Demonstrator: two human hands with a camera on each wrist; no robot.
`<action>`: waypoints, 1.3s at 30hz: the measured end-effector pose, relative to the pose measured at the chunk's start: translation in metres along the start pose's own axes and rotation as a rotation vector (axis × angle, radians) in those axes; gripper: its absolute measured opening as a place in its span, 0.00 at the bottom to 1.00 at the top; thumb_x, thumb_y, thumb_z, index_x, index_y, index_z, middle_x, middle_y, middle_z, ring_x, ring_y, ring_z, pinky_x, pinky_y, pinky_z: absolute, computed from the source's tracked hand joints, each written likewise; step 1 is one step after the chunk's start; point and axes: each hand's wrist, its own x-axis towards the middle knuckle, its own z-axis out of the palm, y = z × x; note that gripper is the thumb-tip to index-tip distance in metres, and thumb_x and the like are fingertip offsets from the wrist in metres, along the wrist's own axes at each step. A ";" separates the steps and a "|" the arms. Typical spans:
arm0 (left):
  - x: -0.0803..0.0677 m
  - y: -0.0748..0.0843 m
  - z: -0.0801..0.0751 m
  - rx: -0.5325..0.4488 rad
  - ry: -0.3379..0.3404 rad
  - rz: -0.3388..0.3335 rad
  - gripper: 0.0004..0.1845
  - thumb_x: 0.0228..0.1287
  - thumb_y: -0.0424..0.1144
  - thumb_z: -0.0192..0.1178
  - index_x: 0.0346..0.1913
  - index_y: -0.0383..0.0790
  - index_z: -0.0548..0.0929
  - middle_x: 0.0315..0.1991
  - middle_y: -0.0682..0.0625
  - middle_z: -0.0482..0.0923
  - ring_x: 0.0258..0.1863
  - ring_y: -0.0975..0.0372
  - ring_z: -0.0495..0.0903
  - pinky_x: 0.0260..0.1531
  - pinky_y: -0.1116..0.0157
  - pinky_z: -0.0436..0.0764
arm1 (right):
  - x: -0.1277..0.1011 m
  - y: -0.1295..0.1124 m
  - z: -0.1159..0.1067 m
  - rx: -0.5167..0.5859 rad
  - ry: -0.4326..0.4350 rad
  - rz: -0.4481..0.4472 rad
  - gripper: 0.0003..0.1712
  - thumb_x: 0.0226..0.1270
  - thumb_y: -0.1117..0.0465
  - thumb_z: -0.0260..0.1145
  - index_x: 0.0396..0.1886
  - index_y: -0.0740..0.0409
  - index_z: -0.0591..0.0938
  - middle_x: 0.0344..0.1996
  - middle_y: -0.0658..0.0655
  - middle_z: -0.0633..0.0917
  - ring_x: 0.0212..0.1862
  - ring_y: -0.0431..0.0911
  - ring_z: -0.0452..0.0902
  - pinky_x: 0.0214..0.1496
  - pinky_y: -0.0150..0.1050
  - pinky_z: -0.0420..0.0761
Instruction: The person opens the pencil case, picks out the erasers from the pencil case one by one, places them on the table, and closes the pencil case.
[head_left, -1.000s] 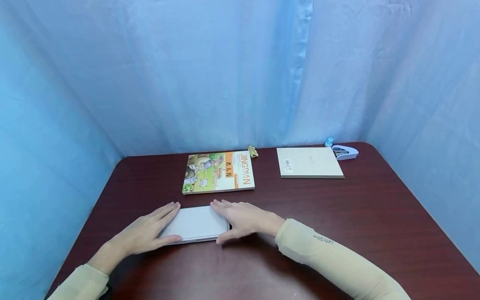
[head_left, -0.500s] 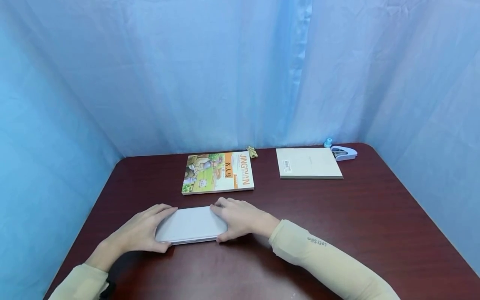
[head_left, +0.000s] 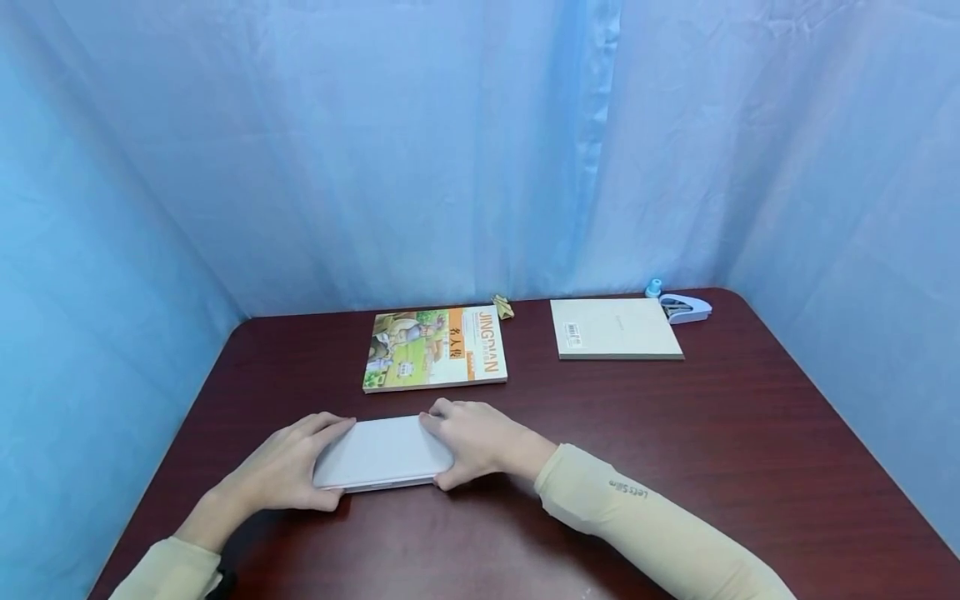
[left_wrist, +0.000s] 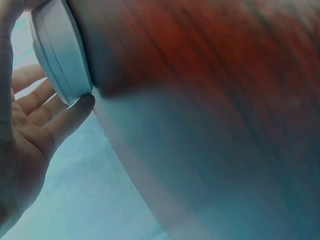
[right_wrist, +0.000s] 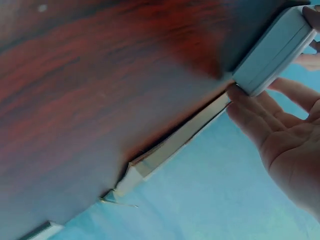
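A flat white box (head_left: 384, 452) with rounded edges lies near the front of the table, its ends partly hidden by the hands. My left hand (head_left: 279, 468) grips its left end, thumb along the near edge and fingers at the far edge. At the other end my right hand (head_left: 480, 439) holds it in the same way. In the left wrist view a seam runs along the side of the white box (left_wrist: 60, 55), with the fingers (left_wrist: 75, 117) touching its end. The right wrist view shows the white box (right_wrist: 272, 52) against the right hand's fingertips.
Behind the box lies a colourful picture-covered book (head_left: 435, 348), with a small yellowish folded piece (head_left: 503, 307) at its far corner. A cream book (head_left: 617, 329) with a barcode lies back right, beside a light-blue cap-like thing (head_left: 653, 288) and a pale purple clip-like tool (head_left: 686, 308). Curtains (head_left: 375, 150) surround the table.
Both hands' fingers lay straighter over the box's ends a second ago. They have since bent round its edges, the left thumb sliding left along the near side. The box has hardly moved.
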 end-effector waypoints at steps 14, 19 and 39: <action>-0.001 0.003 -0.003 0.062 -0.009 0.083 0.46 0.43 0.54 0.74 0.67 0.35 0.77 0.59 0.47 0.77 0.54 0.59 0.77 0.44 0.59 0.84 | 0.008 -0.004 -0.008 -0.113 -0.036 -0.023 0.46 0.45 0.32 0.74 0.60 0.56 0.82 0.45 0.52 0.82 0.36 0.45 0.81 0.42 0.37 0.83; -0.002 0.005 -0.002 0.068 -0.036 0.071 0.46 0.45 0.55 0.73 0.68 0.36 0.77 0.59 0.47 0.76 0.54 0.59 0.76 0.44 0.60 0.84 | 0.008 -0.005 -0.006 -0.098 -0.042 -0.027 0.44 0.44 0.34 0.75 0.58 0.56 0.83 0.44 0.52 0.82 0.32 0.45 0.79 0.38 0.37 0.83; -0.002 0.002 -0.006 0.065 -0.012 0.055 0.45 0.43 0.56 0.74 0.67 0.38 0.80 0.59 0.50 0.77 0.53 0.62 0.77 0.44 0.61 0.84 | 0.009 0.008 -0.002 0.075 -0.006 -0.053 0.41 0.44 0.39 0.76 0.59 0.53 0.85 0.56 0.56 0.83 0.52 0.46 0.82 0.51 0.42 0.81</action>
